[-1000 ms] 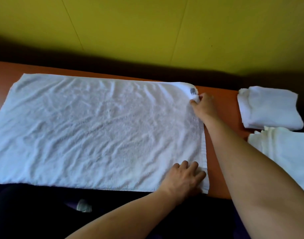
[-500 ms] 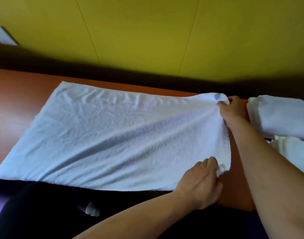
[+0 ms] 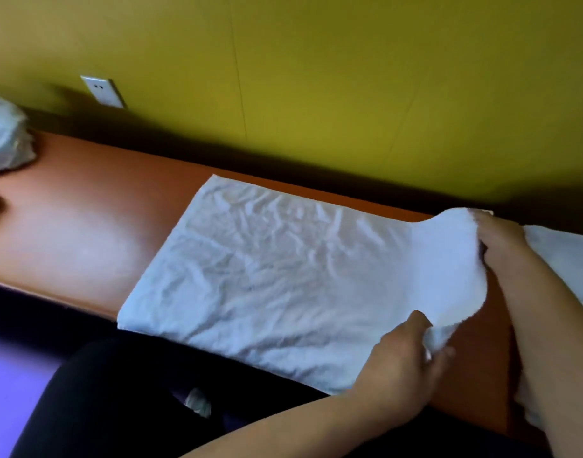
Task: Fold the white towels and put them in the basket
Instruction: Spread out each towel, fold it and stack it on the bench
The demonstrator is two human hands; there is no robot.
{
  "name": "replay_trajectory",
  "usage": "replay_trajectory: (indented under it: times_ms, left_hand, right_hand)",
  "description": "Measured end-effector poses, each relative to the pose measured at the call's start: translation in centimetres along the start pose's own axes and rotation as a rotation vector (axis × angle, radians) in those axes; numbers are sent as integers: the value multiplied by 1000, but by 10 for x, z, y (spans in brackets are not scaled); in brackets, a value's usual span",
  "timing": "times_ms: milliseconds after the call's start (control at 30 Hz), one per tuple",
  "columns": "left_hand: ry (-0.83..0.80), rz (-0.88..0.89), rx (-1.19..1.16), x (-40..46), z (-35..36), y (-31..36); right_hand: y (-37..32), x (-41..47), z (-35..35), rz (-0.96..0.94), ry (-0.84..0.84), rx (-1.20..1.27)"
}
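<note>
At the far left edge of the table (image 3: 85, 226), a crumpled white bundle (image 3: 4, 140) is seen, too blurred to be identified, and a socket (image 3: 102, 91) is set in the yellow wall (image 3: 316, 77) behind it. Across the middle of the table the towel (image 3: 267, 276) is spread flat and wrinkled, its near edge lying along the table's front. Its right end is raised off the surface, judged to be the start of a fold leftward over the flat part. The near right corner is pinched by the left hand (image 3: 402, 361), fingers curled round the cloth; the far right corner is gripped by the right hand (image 3: 496, 241), fingers closed on the hem. Both corners are held so the edge stays level while it is carried over. Just right of that hand, folded towels (image 3: 561, 256) are partly visible. No basket is seen.
</note>
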State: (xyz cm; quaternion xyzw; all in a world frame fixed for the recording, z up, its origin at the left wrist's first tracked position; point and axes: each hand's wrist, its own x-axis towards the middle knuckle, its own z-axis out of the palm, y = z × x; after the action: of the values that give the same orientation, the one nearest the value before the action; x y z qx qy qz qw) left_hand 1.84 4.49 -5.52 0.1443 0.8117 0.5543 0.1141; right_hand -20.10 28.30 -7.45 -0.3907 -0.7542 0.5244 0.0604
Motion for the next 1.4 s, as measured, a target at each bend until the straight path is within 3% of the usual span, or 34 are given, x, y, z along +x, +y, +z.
replay_trajectory:
  times_ms: [200,533,767,900,1067,1200,1400]
  left_hand:
    - [212,-32,-94,-31,-76,-17]
    - [617,-243,-68,-83,-219,-77]
    - [810,-380,5,-116,-284,-125]
    - [831,-579,80,-127,-305,-168]
    - [753,-843,162,-130,-311,-224]
    - [767,-858,163,-126,-312,-240]
    - [815,-881,96,-124,-299,-229]
  right_hand:
    - [-49,-58,59,-79,-52,-9]
    - [-114,-176,246,-293,-208,114]
    - [-128,-242,367,-395,-334,35]
    - [-114,-270,411,-426,-442,-82]
    - [-67,-287,396,-408,-506,-97]
    - [3,-284,331,-398,-400,-142]
    - [106,-306,217,-440,-215,-405]
